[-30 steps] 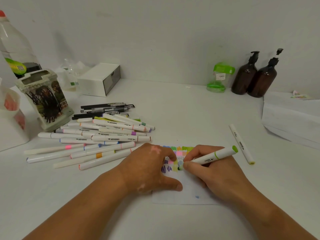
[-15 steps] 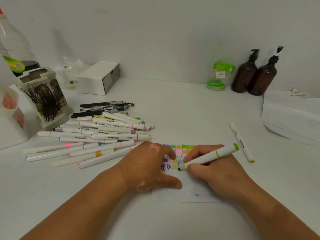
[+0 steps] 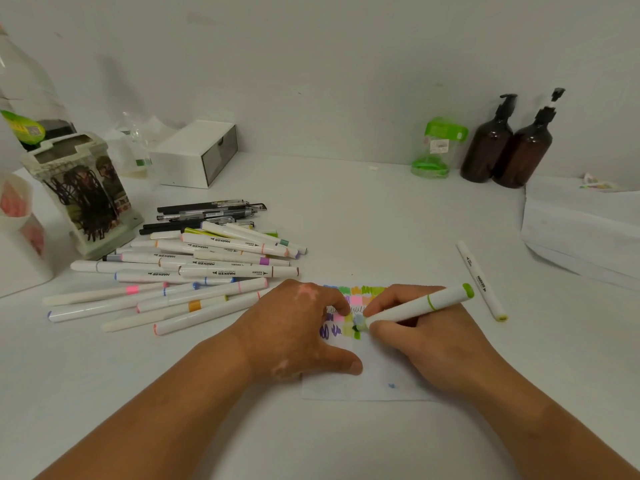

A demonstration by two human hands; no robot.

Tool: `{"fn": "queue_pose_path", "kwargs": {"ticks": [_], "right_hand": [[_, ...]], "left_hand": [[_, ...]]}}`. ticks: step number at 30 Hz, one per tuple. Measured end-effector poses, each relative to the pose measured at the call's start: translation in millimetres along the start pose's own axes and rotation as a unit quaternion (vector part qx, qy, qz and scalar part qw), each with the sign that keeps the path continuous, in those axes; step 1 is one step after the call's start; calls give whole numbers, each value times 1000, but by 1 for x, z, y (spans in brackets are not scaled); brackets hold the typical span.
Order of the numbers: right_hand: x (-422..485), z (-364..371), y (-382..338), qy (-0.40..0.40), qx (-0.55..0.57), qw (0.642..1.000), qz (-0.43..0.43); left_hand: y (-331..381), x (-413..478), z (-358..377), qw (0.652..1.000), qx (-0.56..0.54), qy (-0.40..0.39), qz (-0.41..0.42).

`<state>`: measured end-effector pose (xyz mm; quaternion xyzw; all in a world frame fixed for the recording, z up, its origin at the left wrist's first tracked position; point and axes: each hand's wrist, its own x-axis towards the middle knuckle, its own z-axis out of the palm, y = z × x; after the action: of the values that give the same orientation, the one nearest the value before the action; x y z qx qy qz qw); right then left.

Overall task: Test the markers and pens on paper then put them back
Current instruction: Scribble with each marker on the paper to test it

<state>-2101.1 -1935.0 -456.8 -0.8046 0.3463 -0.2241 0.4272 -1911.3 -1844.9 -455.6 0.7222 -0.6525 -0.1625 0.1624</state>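
Note:
My right hand (image 3: 426, 336) grips a white marker with a green cap end (image 3: 420, 304), its green tip down on the small sheet of paper (image 3: 372, 382). Coloured test swatches fill the sheet's upper part. My left hand (image 3: 298, 332) rests on the paper's left side, thumb and fingers pressing it flat. A pile of white markers (image 3: 207, 271) lies to the left, with several black pens (image 3: 207, 213) behind it. One white marker with a yellow-green end (image 3: 481, 280) lies alone on the right. A decorated pen holder (image 3: 81, 195) stands at the far left.
A white drawer box (image 3: 197, 152) and a clear plastic bottle (image 3: 24, 98) stand at the back left. Two brown pump bottles (image 3: 509, 147) and a green-lidded container (image 3: 438, 147) line the wall. A stack of white paper (image 3: 581, 226) sits at the right edge.
The marker tip has shifted slightly over the swatches, leaving a fresh green mark. My left hand has stayed on the paper.

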Motion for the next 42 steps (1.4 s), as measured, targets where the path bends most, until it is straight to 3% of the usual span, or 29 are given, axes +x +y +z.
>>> {"fn": "queue_pose_path", "kwargs": {"ticks": [14,29,32,34,37,39,42], "right_hand": [[2,-1,5,34,-31,999,1],[2,-1,3,16,-52,999,0],[4,-6,5,89,1,996,0],[7,-12,5,146,101,984,17],[9,-16,5,170,224,959,34],[9,-16,5,158,251,955,30],[9,-16,3,120,336,934,22]], "left_hand": [[-1,1,2,1000,2,11,3],[-2,1,3,1000,11,7,-3],[-2,0,1,1000,9,13,5],[-2,-1,0,998,-32,53,8],[-6,0,-4,971,-204,127,1],[-8,0,-6,944,-307,124,-3],[-9,0,-3,928,-361,94,16]]}}
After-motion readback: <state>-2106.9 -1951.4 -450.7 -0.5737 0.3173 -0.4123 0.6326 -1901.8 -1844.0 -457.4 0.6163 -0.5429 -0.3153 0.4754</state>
